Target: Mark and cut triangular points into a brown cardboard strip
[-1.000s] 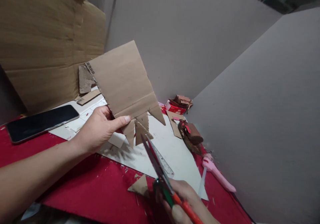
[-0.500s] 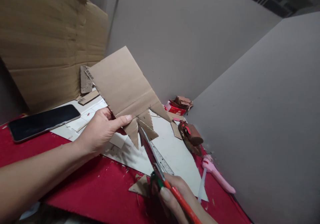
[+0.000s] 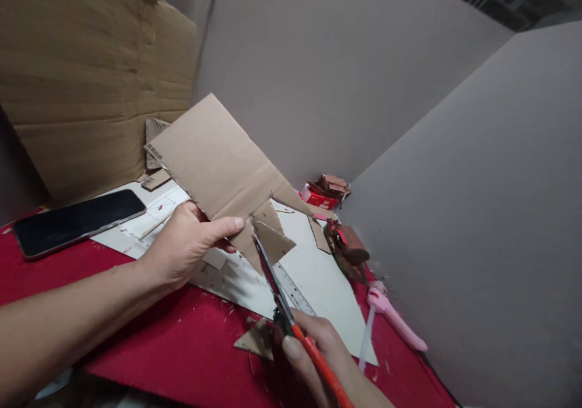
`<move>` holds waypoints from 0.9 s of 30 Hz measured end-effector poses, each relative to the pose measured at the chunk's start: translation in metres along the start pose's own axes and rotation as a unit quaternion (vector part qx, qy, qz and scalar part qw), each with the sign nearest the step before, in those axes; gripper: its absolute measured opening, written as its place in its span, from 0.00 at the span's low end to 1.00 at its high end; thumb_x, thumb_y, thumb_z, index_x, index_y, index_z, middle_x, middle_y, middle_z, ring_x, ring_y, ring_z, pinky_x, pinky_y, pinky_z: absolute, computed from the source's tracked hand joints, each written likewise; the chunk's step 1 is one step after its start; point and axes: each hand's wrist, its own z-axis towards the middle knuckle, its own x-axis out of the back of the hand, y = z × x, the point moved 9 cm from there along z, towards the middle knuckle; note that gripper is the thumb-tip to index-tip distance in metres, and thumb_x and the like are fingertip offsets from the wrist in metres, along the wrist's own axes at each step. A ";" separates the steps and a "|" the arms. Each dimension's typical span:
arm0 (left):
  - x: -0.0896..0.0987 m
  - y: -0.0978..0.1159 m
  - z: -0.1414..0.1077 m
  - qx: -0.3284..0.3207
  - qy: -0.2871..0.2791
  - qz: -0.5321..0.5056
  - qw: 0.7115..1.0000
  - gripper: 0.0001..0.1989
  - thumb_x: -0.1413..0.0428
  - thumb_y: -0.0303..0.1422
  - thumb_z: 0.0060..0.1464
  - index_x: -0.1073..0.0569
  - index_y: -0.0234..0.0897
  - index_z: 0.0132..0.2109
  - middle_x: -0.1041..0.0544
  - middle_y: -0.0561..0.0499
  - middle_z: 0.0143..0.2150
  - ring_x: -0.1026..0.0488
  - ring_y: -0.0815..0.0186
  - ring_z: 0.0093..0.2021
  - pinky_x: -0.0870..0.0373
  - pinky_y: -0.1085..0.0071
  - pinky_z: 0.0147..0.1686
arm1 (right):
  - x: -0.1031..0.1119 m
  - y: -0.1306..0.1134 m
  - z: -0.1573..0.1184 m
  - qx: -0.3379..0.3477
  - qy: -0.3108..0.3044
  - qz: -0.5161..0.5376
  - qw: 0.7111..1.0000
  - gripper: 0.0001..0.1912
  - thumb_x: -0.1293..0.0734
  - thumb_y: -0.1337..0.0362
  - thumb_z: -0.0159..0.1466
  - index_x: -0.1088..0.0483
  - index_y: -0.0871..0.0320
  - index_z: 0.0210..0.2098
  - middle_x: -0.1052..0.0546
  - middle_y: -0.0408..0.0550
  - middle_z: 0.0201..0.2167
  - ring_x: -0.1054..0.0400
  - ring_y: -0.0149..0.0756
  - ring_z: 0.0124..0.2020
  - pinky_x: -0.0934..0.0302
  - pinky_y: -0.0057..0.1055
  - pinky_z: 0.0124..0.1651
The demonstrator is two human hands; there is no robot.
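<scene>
My left hand [image 3: 188, 238] pinches the lower edge of a brown cardboard piece [image 3: 213, 153], thumb on top and fingers beneath. The cardboard is tilted up, with jagged, pointed flaps along its lower right side. In my right hand [image 3: 318, 347] is a pair of scissors [image 3: 277, 287] with orange and green handles. Their blades are nearly together, the tips at the slit between two flaps close to my left thumb. A ruler [image 3: 295, 293] lies behind the blades on a white sheet [image 3: 336, 287]. Under the scissors rests a loose cardboard scrap [image 3: 255, 340].
On the red table cover [image 3: 150, 347], a phone [image 3: 82, 220] lies at left. A pink glue gun [image 3: 395, 320], a brown block-like piece [image 3: 352, 244] and a red box [image 3: 318, 197] stand along the grey wall at right. A large cardboard sheet [image 3: 91, 80] leans at back left.
The cardboard has tipped down and left in my left hand. The scissor blades have come closer together at the slit, and my right hand has shifted slightly left.
</scene>
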 end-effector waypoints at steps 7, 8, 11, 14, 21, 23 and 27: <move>-0.004 -0.003 -0.001 0.005 -0.015 0.002 1.000 0.11 0.28 0.33 0.44 0.19 0.34 0.34 0.19 0.51 0.30 0.27 0.70 0.26 0.30 0.77 0.25 | -0.002 -0.006 0.001 -0.010 -0.011 0.043 0.999 0.29 0.43 0.37 0.69 0.37 0.56 0.30 0.42 0.37 0.22 0.49 0.31 0.23 0.54 0.31 0.27; -0.005 -0.002 -0.002 0.005 -0.017 -0.001 1.000 0.11 0.28 0.33 0.43 0.19 0.34 0.34 0.19 0.51 0.29 0.27 0.70 0.26 0.31 0.77 0.25 | -0.002 -0.007 0.000 -0.012 -0.011 0.047 0.999 0.29 0.43 0.37 0.69 0.38 0.56 0.30 0.42 0.37 0.21 0.49 0.30 0.23 0.55 0.31 0.27; -0.005 -0.002 -0.003 0.007 -0.019 0.004 1.000 0.11 0.28 0.34 0.43 0.19 0.35 0.34 0.20 0.52 0.29 0.28 0.70 0.25 0.32 0.77 0.24 | -0.003 -0.008 0.000 -0.017 -0.012 0.052 0.998 0.29 0.44 0.37 0.70 0.38 0.56 0.29 0.43 0.37 0.21 0.50 0.30 0.23 0.56 0.32 0.27; -0.003 -0.003 -0.004 0.012 -0.006 0.023 1.000 0.12 0.28 0.35 0.42 0.19 0.34 0.33 0.20 0.52 0.29 0.28 0.69 0.25 0.32 0.76 0.24 | -0.002 -0.007 0.001 -0.023 -0.006 0.045 0.999 0.30 0.44 0.36 0.69 0.37 0.56 0.30 0.43 0.37 0.22 0.49 0.30 0.23 0.55 0.32 0.27; -0.006 -0.008 -0.011 0.034 0.004 0.046 0.998 0.13 0.30 0.38 0.42 0.20 0.33 0.32 0.21 0.49 0.27 0.28 0.65 0.25 0.31 0.72 0.26 | -0.005 0.000 0.000 -0.031 -0.005 0.041 0.999 0.28 0.44 0.37 0.69 0.40 0.55 0.29 0.44 0.36 0.21 0.51 0.30 0.22 0.55 0.31 0.25; -0.007 -0.009 -0.012 0.040 0.005 0.048 0.998 0.14 0.30 0.38 0.42 0.20 0.33 0.32 0.21 0.48 0.27 0.28 0.65 0.25 0.31 0.71 0.26 | -0.005 0.000 0.000 -0.032 -0.002 0.035 0.999 0.28 0.44 0.37 0.70 0.40 0.55 0.29 0.44 0.37 0.21 0.50 0.30 0.22 0.55 0.31 0.25; -0.006 -0.010 -0.012 0.040 0.005 0.034 0.999 0.14 0.29 0.38 0.42 0.20 0.33 0.33 0.20 0.48 0.28 0.28 0.66 0.25 0.31 0.72 0.26 | -0.003 -0.002 0.003 -0.014 0.014 0.023 1.000 0.28 0.43 0.38 0.69 0.42 0.54 0.28 0.47 0.36 0.21 0.53 0.30 0.22 0.56 0.31 0.25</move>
